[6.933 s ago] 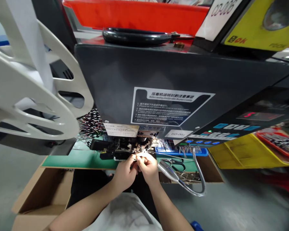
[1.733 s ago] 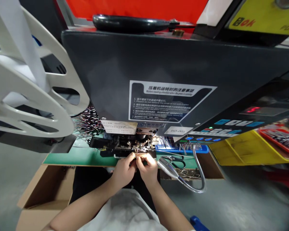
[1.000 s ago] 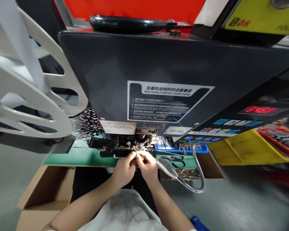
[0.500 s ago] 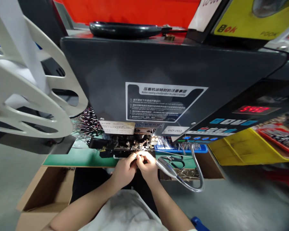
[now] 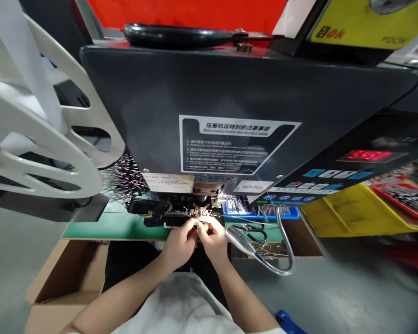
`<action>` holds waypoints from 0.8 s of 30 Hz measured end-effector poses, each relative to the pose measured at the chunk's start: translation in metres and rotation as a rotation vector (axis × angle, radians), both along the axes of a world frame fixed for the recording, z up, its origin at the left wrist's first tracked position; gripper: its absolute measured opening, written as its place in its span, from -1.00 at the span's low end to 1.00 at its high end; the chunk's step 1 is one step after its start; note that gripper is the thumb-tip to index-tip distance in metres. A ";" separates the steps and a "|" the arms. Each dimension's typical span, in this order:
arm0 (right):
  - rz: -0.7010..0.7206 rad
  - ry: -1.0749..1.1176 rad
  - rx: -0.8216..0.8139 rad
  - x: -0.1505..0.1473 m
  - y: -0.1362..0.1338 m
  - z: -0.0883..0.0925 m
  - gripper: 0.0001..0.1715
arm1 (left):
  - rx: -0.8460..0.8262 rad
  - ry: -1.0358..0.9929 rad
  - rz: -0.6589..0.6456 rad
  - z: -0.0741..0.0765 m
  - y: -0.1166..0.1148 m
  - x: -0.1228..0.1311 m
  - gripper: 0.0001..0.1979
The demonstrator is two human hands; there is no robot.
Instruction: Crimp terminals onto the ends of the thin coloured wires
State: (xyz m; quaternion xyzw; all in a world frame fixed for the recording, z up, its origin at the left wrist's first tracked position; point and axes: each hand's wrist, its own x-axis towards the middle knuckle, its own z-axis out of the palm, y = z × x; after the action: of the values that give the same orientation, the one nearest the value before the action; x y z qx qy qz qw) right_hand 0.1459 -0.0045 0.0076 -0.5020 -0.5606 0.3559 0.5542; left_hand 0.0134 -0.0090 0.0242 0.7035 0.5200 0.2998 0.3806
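Note:
My left hand (image 5: 179, 243) and my right hand (image 5: 212, 239) meet at the front of the press's crimping tooling (image 5: 181, 211). Thumbs and forefingers are pinched, and the fingertips nearly touch under a bright light. Between them is what looks like a thin wire (image 5: 197, 223), mostly covered by the fingers. The dark press housing (image 5: 135, 102) rises just beyond, with a printed warning label (image 5: 240, 144). Right of my right hand is the metal head of a gooseneck lamp (image 5: 240, 241).
A blue tray (image 5: 282, 214) of wires and black-handled scissors (image 5: 256, 232) lie right on the green mat (image 5: 125, 227). Bundled wires (image 5: 123, 178) sit left, beside a white reel (image 5: 55, 157). Below stand cardboard boxes (image 5: 66, 273). A yellow bin (image 5: 355, 213) is farther right.
Both hands stay pinched together at the tooling, with only slight finger movement. The view has shifted a little, and the red display's last digits look different.

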 end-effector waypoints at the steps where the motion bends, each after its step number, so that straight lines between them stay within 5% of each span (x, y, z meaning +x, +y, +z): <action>1: 0.000 0.005 -0.002 0.000 0.000 0.000 -0.86 | 0.000 0.000 0.000 -0.001 0.000 0.000 -0.81; 24: -0.010 -0.055 0.063 0.000 -0.001 0.003 -0.86 | 0.121 0.154 -0.002 -0.011 -0.001 -0.005 -0.77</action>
State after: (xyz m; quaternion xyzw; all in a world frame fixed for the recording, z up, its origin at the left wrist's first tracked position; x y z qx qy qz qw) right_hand 0.1463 -0.0050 0.0108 -0.4968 -0.5840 0.3214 0.5557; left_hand 0.0089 -0.0098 0.0128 0.7466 0.5280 0.2753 0.2965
